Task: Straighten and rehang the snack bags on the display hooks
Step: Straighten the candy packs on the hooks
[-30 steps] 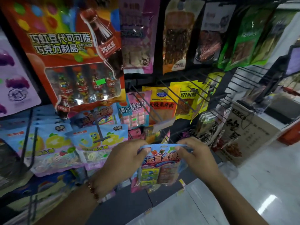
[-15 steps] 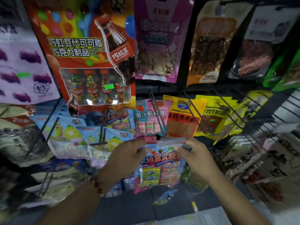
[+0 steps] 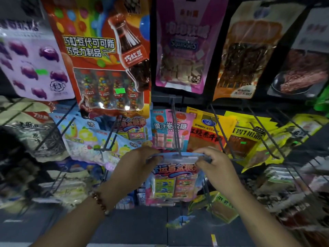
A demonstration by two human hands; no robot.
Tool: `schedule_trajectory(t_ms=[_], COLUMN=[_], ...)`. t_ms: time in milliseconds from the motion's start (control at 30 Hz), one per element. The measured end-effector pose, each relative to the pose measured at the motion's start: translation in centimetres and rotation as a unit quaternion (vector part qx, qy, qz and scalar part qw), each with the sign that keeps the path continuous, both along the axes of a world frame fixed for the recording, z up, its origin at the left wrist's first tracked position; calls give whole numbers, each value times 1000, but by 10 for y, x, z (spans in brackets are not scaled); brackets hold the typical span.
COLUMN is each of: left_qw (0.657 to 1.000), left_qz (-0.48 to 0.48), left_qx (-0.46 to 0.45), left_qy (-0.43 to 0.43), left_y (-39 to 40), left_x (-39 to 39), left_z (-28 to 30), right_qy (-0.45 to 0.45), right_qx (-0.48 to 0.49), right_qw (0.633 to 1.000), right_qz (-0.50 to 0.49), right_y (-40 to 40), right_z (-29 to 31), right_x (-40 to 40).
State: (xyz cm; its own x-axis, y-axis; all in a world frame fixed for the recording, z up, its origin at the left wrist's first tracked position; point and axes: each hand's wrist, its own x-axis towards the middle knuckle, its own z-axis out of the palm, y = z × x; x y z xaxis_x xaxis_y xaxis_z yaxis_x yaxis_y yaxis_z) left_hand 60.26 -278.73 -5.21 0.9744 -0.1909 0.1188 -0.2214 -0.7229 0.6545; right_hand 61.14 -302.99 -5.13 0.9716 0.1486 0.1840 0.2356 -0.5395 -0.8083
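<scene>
Blue candy bag point(image 3: 173, 177) held at its top edge right at the tip of a wire hook point(image 3: 176, 132); whether the hang hole is threaded on yet cannot be told. Left hand point(image 3: 138, 168) pinches the top left corner, right hand point(image 3: 213, 166) the top right. Judged mid-rehang: this bag not yet slid back. Left of it, pale blue bags point(image 3: 92, 139) hang crooked and overlapping, likely work remaining. Yellow bags point(image 3: 245, 138) to the right look tidier.

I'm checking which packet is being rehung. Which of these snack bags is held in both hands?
The blue-topped candy bag, low centre: left hand and right hand pinch its top corners; the others hang untouched.
</scene>
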Motion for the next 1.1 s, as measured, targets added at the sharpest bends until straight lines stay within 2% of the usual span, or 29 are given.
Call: schedule_trajectory(t_ms=[333,500,633,833,933,1100], left_qw=[998,998,996,984,981,979], left_qz=[49,59,73,125,142,128], left_qx=[11,-10,36,114,119,114], left_qy=[-39,-20,-33,-63,-58,-107], left_y=[-12,-11,-13,-22,-27,-23], left_x=[9,4,16,40,44,31], left_z=[5,3,-7,-9,-7,-10], right_qy=[-10,-12,-2,-35,-43,-70], right_qx=[10,33,20,-25,-61,-62], right_qw=[999,998,998,994,991,992], right_qz=[-39,-55,-63,-103,-107,-82], right_y=[14,14,20,27,29,25], right_z=[-9,-7,-20,-23,-16,-11], right_x=[18,18,29,51,56,46])
